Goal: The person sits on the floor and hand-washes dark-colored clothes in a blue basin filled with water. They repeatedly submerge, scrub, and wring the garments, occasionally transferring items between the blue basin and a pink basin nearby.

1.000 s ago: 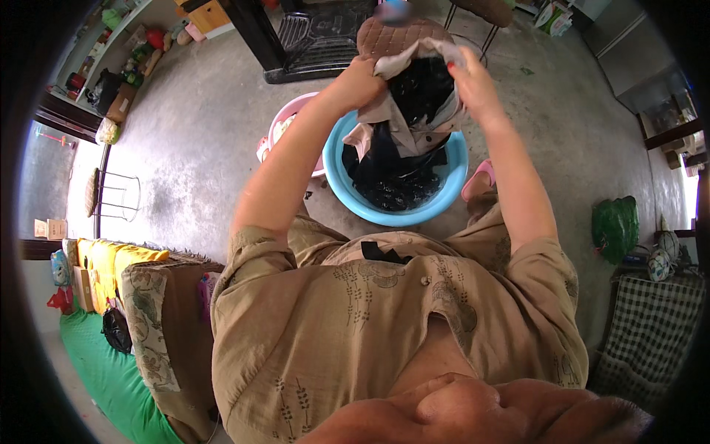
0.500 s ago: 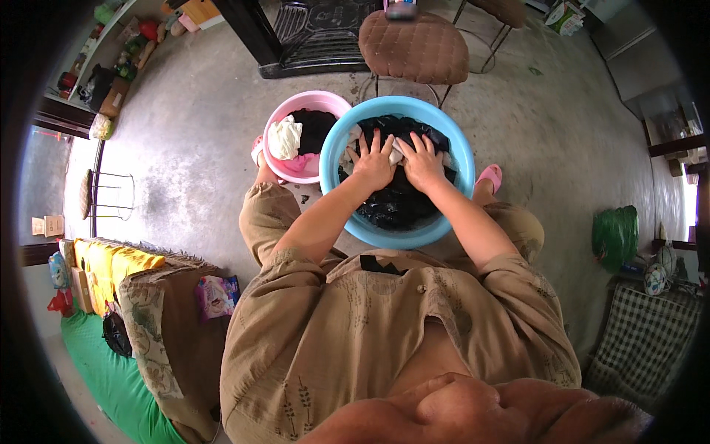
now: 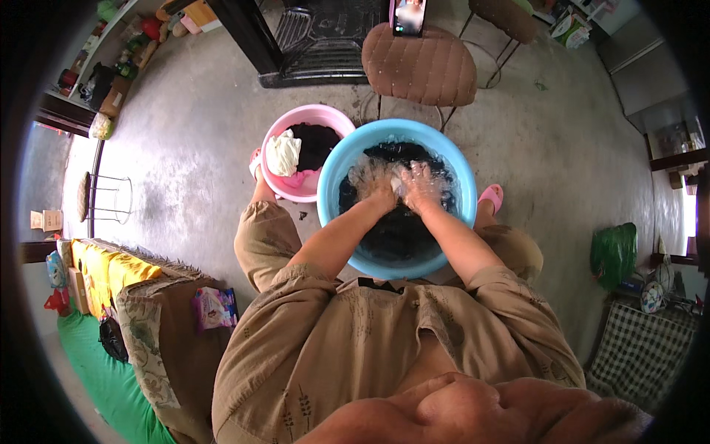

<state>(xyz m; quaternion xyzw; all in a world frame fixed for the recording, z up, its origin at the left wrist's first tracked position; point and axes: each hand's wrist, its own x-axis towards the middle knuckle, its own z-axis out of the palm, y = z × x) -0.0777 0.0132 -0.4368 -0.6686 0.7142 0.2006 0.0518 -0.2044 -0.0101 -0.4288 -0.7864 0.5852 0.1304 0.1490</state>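
A light-blue basin (image 3: 462, 166) stands between my feet, holding water and dark clothes (image 3: 399, 235). Both hands press down into it, wet and partly under splashing water. My left hand (image 3: 377, 185) lies on the left of the dark cloth, its spread fingers blurred by the water. Beside it, my right hand (image 3: 420, 186) has its fingers stretched apart. A small whitish bit of cloth (image 3: 397, 185) shows between the two hands.
A pink basin (image 3: 299, 194) with white cloth (image 3: 283, 154) and black cloth (image 3: 316, 146) adjoins on the left. Beyond are a brown padded stool (image 3: 421, 66) bearing a phone (image 3: 409, 16) and a black stove-like frame (image 3: 318, 44). A covered sofa (image 3: 170, 311) stands at left.
Both hands have pushed down, and water now splashes over the fingers and the dark clothes. The basins and stool sit lower in the picture. The phone shows more fully.
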